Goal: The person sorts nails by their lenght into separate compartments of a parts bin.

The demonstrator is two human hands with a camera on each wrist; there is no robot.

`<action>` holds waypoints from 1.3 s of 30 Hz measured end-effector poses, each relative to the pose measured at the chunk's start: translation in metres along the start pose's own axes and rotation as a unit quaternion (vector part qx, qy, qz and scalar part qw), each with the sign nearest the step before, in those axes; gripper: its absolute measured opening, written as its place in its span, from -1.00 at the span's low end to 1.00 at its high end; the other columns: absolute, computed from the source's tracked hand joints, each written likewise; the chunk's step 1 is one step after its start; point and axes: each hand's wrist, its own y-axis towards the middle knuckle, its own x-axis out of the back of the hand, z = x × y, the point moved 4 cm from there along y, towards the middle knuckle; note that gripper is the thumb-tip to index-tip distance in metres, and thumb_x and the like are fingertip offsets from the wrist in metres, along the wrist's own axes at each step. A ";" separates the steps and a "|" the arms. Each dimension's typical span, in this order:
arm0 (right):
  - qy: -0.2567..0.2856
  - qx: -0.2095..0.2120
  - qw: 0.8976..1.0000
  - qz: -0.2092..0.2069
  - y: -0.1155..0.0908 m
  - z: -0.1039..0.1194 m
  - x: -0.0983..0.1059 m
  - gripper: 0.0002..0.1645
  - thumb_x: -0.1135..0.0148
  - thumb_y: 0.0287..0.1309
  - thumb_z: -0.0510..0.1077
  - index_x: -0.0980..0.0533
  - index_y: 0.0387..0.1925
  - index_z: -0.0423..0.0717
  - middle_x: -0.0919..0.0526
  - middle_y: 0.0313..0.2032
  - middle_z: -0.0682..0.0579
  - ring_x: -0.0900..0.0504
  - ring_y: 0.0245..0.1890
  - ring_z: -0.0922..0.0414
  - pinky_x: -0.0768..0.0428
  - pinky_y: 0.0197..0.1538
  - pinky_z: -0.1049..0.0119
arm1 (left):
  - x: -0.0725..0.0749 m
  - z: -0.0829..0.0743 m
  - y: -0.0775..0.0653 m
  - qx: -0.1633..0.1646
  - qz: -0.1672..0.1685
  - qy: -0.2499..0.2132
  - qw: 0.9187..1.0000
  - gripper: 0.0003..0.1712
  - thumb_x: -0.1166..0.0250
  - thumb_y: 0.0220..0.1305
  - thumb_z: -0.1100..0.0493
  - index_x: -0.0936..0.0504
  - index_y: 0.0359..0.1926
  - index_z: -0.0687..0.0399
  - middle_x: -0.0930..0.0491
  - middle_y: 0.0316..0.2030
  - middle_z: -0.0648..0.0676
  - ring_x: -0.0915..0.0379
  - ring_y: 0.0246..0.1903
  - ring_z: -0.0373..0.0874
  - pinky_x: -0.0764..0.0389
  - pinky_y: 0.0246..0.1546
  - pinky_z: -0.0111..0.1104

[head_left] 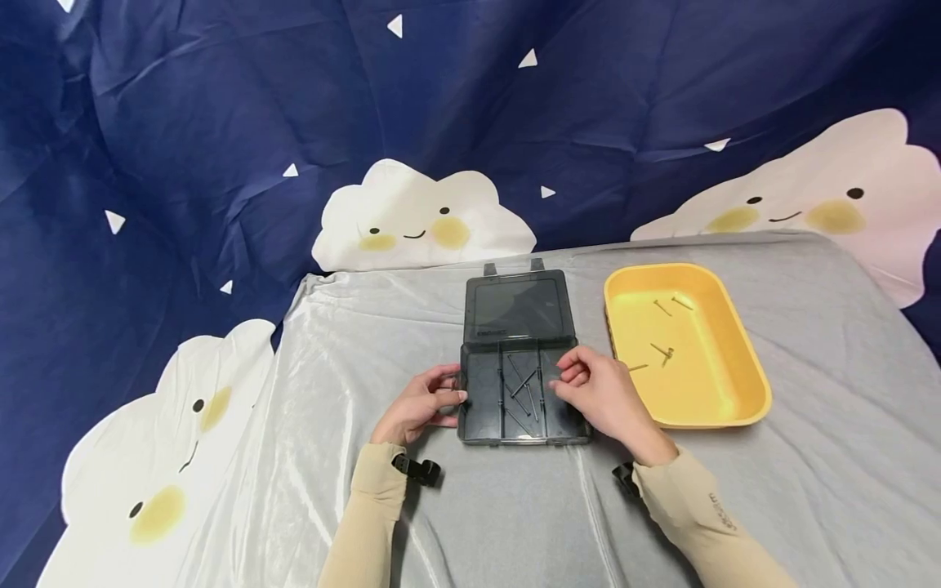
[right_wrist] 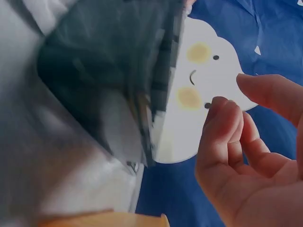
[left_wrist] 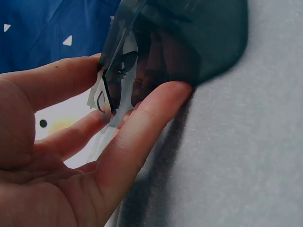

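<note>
Dark plastic box with its lid laid back, steadied at the left, with slim screws between its dividers.
The box [head_left: 481,408] is smoky, see-through and rectangular, its flat lid [head_left: 518,306] hinged behind; two thin dividers [head_left: 501,420] run front to back, with slender metal screws [head_left: 532,403] criss-crossed between them. It lies mid-tabletop on rumpled grey cloth [head_left: 507,514] with a velvety sheen, left of a round-cornered yellow tray [head_left: 694,380] holding a few more screws. Behind hangs a navy backdrop [head_left: 220,73] printed with smiling white clouds. The left hand [head_left: 421,404] grips the box's left edge, thumb against fingers; the right hand [head_left: 599,392], loosely curled above the right compartment with fingertips parted, seems to hold nothing, though its wrist view is blurred.
</note>
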 end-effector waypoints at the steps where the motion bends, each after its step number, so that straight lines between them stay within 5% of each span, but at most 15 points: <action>1: -0.002 0.004 1.000 -0.004 0.000 0.001 0.003 -0.80 -0.39 -0.01 -0.23 -0.55 -0.32 -0.15 -0.66 -0.44 0.04 -0.58 -0.45 0.23 -0.58 -0.37 0.52 | 0.000 0.000 0.000 0.000 -0.001 0.000 1.000 -0.26 -0.26 0.22 0.39 -0.26 0.40 0.08 -0.38 0.04 0.18 -0.55 -0.24 -0.19 -0.77 -0.39 -0.33; 14: -0.037 0.031 0.998 -0.044 -0.002 0.001 0.040 -0.81 -0.37 0.06 -0.18 -0.56 -0.28 -0.14 -0.64 -0.45 0.04 -0.54 -0.45 0.23 -0.50 -0.41 0.54 | 0.000 0.001 0.000 0.001 -0.001 -0.001 1.000 -0.26 -0.27 0.21 0.39 -0.26 0.40 0.08 -0.39 0.02 0.17 -0.55 -0.25 -0.19 -0.78 -0.38 -0.32; 32: -0.053 0.059 0.989 -0.121 -0.007 -0.018 0.089 -0.84 -0.32 0.13 -0.17 -0.58 -0.26 -0.14 -0.67 -0.39 -0.03 -0.42 -0.40 0.56 -0.43 -0.37 0.71 | -0.001 0.002 0.001 0.003 0.001 0.002 1.000 -0.26 -0.26 0.22 0.39 -0.26 0.41 0.07 -0.39 0.07 0.20 -0.56 -0.22 -0.19 -0.78 -0.35 -0.32; 39: -0.109 0.060 0.986 -0.109 -0.011 -0.041 0.090 -0.80 -0.29 0.08 -0.26 -0.57 -0.20 -0.19 -0.63 -0.36 -0.07 -0.54 -0.35 0.20 -0.47 -0.35 0.62 | -0.001 0.001 0.001 0.001 0.000 0.005 1.000 -0.26 -0.26 0.23 0.38 -0.26 0.41 0.07 -0.39 0.08 0.20 -0.56 -0.20 -0.19 -0.78 -0.35 -0.32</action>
